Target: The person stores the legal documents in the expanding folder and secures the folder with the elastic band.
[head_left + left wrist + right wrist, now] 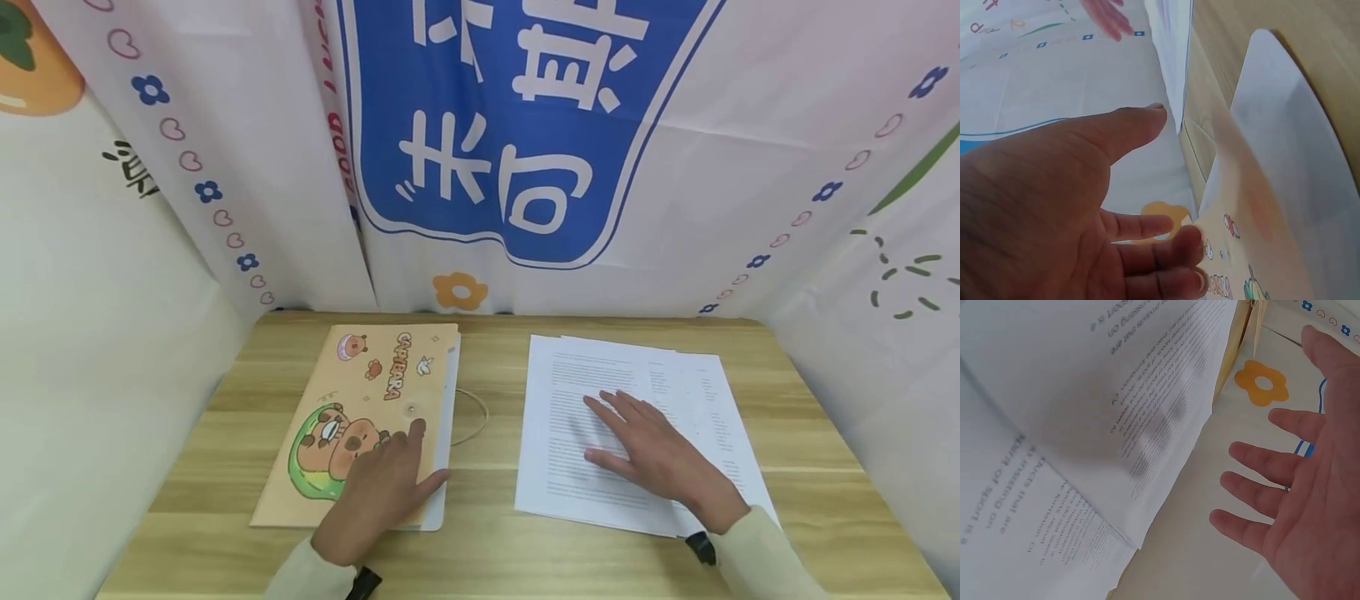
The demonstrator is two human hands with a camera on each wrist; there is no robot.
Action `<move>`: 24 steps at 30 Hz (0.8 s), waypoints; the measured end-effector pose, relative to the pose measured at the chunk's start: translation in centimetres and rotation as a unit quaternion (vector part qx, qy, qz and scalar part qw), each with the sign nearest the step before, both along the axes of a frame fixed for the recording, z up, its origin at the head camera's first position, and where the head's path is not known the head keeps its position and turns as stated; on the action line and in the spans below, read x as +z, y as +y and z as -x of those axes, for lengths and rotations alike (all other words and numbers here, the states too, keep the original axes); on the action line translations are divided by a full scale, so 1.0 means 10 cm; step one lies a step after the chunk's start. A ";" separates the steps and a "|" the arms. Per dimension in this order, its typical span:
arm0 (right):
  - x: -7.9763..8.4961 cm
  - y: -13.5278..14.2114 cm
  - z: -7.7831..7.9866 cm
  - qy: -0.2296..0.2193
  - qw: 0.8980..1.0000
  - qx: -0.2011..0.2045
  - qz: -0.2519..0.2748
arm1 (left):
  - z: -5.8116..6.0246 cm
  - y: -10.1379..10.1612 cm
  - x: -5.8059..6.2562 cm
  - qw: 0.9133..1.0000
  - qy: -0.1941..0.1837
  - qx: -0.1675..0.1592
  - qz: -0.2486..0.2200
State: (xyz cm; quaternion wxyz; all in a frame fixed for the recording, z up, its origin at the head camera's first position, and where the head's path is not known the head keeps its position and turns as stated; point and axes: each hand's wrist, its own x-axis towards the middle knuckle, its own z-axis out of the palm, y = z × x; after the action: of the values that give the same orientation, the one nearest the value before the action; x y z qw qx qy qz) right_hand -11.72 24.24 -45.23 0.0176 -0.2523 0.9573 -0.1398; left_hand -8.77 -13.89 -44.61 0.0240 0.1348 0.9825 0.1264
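A peach cardboard folder [315,433] with capybara drawings lies on the left of the table, a pale inner flap [444,417] showing along its right edge. My left hand [386,475] is over its lower right part, index finger toward the round fastener and thumb spread out. In the left wrist view the left hand [1085,206] has its thumb straight and its other fingers loosely bent, nothing held. Over a stack of printed sheets [570,467] on the right is my right hand [652,450]. The right wrist view has that right hand [1297,481] with spread fingers, palm facing the paper.
A thin cord [483,408] loops out from the folder's right side onto the wooden table [487,492]. Behind the table hangs a white cloth [675,242] with a blue printed sign, and cloth walls flank both sides.
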 end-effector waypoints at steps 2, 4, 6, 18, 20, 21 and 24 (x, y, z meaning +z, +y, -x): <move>-0.02 0.03 -0.02 0.021 1.000 -0.001 0.001 | -0.01 0.00 -0.02 1.000 -0.015 0.004 0.001; -0.03 0.06 -0.04 0.040 0.999 -0.008 -0.002 | -0.02 0.01 -0.05 1.000 -0.021 0.003 0.002; -0.03 0.10 -0.07 0.051 0.998 -0.025 -0.012 | -0.04 0.02 -0.07 1.000 -0.021 -0.001 0.006; 0.01 0.32 -0.13 -0.044 0.983 -0.160 -0.074 | -0.06 0.03 -0.07 0.999 -0.018 -0.013 0.033; 0.00 0.34 -0.12 -0.057 0.980 -0.173 -0.082 | -0.04 0.04 -0.08 0.999 -0.029 -0.011 0.037; -0.01 0.35 -0.12 -0.063 0.978 -0.179 -0.084 | -0.04 0.04 -0.08 0.999 -0.033 -0.010 0.040; -0.03 0.35 -0.11 -0.073 0.976 -0.189 -0.084 | -0.02 0.05 -0.10 0.998 -0.032 -0.011 0.056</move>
State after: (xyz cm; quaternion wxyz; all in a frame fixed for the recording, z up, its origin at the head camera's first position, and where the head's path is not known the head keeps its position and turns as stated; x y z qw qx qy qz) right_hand -10.64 27.75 -45.53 0.0823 -0.0534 0.9922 -0.0774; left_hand -8.56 -13.43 -45.59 0.0639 0.1397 0.9853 0.0753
